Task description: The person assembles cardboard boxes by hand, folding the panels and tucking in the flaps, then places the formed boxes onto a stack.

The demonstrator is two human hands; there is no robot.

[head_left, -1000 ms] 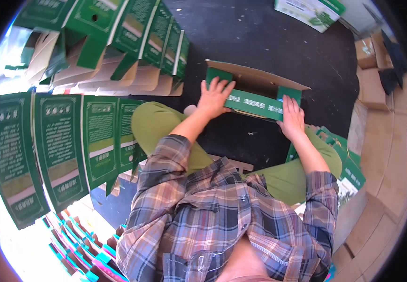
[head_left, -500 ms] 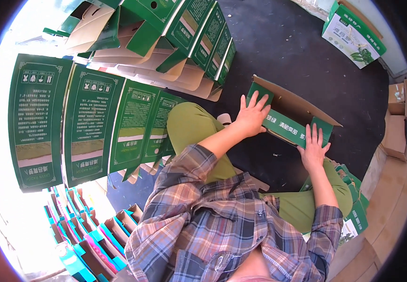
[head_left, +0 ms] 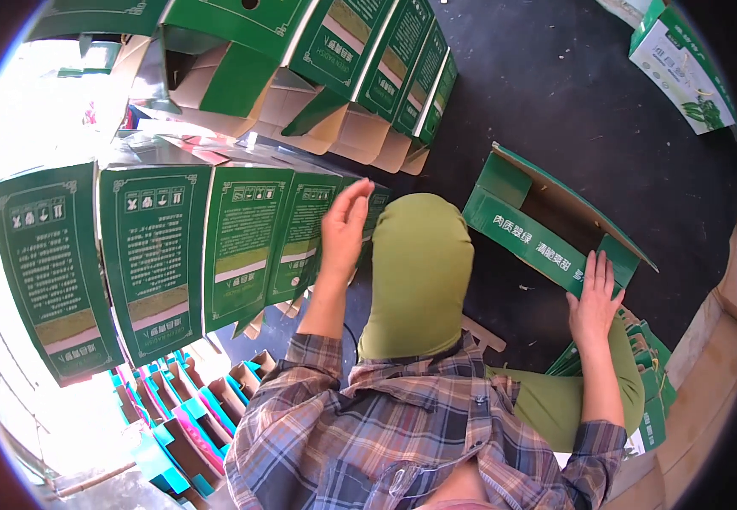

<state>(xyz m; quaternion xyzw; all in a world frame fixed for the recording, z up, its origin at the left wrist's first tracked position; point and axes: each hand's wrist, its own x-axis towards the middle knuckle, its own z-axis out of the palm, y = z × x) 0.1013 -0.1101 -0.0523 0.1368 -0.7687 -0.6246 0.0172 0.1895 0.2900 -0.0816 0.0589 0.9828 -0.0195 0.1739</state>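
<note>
Mostly green box (head_left: 530,240), white-lettered, open, brown inside.

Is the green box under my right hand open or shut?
Open: the green box under your right hand shows its brown inside between the printed front panel and the raised back edge.

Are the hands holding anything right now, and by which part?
The left hand looks empty. The right hand rests on the open green box near its right end; whether it grips there cannot be told.
</note>
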